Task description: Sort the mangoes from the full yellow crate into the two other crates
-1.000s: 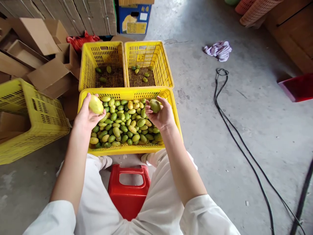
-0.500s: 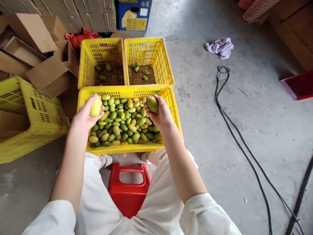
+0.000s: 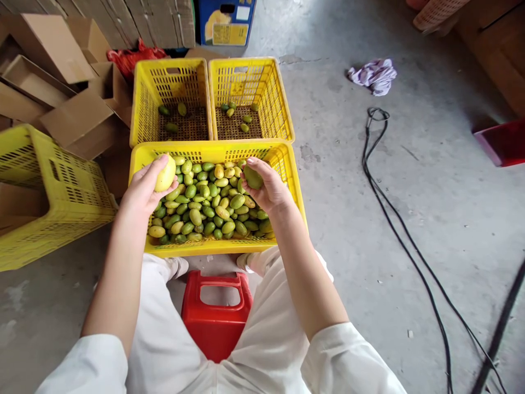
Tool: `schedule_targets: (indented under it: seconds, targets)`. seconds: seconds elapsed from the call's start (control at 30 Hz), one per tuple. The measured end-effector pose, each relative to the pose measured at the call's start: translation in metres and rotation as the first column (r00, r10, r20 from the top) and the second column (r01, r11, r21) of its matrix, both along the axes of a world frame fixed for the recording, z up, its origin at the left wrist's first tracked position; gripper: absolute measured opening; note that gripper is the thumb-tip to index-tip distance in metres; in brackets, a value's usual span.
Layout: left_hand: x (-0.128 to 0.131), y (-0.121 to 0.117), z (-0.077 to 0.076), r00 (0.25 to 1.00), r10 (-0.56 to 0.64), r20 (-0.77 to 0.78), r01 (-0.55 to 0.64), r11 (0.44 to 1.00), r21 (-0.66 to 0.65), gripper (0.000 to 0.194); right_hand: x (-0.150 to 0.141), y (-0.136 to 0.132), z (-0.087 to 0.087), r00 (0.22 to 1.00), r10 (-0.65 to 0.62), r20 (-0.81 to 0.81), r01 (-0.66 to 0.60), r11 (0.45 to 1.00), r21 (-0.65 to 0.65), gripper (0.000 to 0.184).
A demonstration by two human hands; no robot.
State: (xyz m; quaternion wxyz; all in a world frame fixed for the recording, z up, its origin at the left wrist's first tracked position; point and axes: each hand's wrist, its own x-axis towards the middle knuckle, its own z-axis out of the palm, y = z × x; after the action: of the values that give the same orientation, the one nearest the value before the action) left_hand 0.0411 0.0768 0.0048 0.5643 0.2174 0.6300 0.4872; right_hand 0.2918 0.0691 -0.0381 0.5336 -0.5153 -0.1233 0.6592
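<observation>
My left hand is closed round a yellow lemon, above the left side of a full yellow crate. Over the right side of that crate, my right hand grips a green lemon, partly covered by the thumb. Many green and yellowish lemons fill the crate below both hands. Behind it stand two more yellow crates side by side. The back left crate has a few green fruits on its bottom, and the back right crate has several.
A red plastic stool stands between my legs. Another yellow crate is tilted at the left beside cardboard boxes. To the right, a black cable and a crumpled cloth lie on the concrete floor.
My right hand has turned inward, and its thumb side now covers more of the green lemon. My left hand has shifted slightly right with the yellow lemon. The view has tilted a little.
</observation>
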Motion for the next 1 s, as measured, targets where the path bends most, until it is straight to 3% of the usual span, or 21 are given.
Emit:
schedule_targets:
  seconds: [0.17, 0.3, 0.53, 0.73, 1.0]
  targets:
    - [-0.005, 0.002, -0.011, 0.996, -0.045, -0.081, 0.044, 0.999, -0.017, 0.049, -0.001, 0.000, 0.001, 0.998, 0.004, 0.062, -0.003, 1.000, -0.005, 0.034]
    - [-0.017, 0.010, -0.023, 0.993, -0.093, -0.070, 0.087, 0.993, -0.085, 0.056, -0.002, 0.001, 0.008, 1.000, 0.023, 0.012, -0.022, 0.998, -0.053, 0.034]
    - [-0.023, 0.015, -0.019, 0.979, -0.196, -0.047, 0.194, 0.980, -0.041, 0.048, 0.004, 0.004, -0.001, 0.997, 0.073, -0.039, -0.073, 0.997, 0.011, 0.042]
    - [-0.002, -0.001, -0.004, 0.980, -0.156, -0.124, 0.169, 0.980, 0.103, 0.027, 0.009, 0.003, -0.003, 0.999, -0.033, -0.031, 0.034, 0.999, 0.017, 0.023]
    - [0.008, -0.006, -0.001, 0.980, -0.133, -0.147, 0.138, 0.990, 0.026, 0.024, 0.010, 0.006, -0.003, 0.998, -0.036, -0.048, 0.036, 0.999, 0.004, 0.028]
